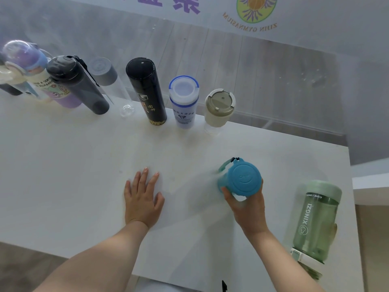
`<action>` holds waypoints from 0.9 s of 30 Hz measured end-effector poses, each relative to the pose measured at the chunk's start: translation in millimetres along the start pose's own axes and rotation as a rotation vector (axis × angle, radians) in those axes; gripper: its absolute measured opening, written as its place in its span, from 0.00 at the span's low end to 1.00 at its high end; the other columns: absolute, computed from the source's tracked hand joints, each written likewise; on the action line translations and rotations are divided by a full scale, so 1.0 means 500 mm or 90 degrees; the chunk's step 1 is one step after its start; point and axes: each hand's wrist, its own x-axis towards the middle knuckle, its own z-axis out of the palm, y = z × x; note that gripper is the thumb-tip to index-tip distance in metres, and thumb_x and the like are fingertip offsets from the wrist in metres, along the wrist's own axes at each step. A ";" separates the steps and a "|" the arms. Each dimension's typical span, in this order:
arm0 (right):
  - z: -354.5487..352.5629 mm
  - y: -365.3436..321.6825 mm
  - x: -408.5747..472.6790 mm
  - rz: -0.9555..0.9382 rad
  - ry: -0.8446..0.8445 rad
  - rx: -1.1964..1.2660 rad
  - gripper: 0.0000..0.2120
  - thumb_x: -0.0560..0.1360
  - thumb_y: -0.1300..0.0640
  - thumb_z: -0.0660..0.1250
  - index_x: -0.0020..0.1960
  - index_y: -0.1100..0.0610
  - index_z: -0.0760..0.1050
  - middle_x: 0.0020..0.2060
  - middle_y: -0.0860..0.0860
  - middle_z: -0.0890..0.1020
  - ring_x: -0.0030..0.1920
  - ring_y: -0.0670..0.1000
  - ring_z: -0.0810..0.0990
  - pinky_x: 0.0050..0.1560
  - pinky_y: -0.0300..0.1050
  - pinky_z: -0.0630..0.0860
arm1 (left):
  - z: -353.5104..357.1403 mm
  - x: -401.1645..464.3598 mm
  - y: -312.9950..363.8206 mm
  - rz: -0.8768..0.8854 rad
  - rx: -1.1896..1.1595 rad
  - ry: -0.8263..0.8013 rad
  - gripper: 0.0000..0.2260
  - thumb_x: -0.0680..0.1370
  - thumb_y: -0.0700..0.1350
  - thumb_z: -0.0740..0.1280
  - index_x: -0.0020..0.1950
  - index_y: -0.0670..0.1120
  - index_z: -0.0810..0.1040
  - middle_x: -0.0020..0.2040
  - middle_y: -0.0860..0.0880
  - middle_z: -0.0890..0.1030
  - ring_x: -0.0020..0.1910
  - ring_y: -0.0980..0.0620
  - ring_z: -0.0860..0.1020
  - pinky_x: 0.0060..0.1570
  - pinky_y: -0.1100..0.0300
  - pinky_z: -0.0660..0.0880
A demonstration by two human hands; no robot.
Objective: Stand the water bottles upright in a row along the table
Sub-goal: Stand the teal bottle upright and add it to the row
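- Head view: the right hand (248, 204) has its fingers curled round the blue bottle (241, 179), near the front of the table (63, 165). Its lid faces up at us, so it looks upright or nearly so.
- The row of standing bottles is far back; the beige cup (219, 110) ends it, and the free spot is to its right.
- The left hand (143, 199) lies flat and open on the table, holding nothing.
- The green bottle (315, 222) lies on its side just right of the right hand, the nearer one.

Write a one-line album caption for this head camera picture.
Right hand grips a blue-lidded bottle, left hand rests flat on the white table, behind a row of upright bottles.
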 end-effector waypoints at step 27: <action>-0.005 0.009 0.315 -0.011 0.129 0.062 0.34 0.71 0.54 0.76 0.70 0.56 0.61 0.61 0.47 0.71 0.60 0.42 0.70 0.64 0.31 0.65 | 0.000 0.002 0.000 -0.004 0.019 -0.029 0.28 0.73 0.53 0.55 0.73 0.52 0.65 0.76 0.45 0.63 0.76 0.45 0.57 0.73 0.42 0.49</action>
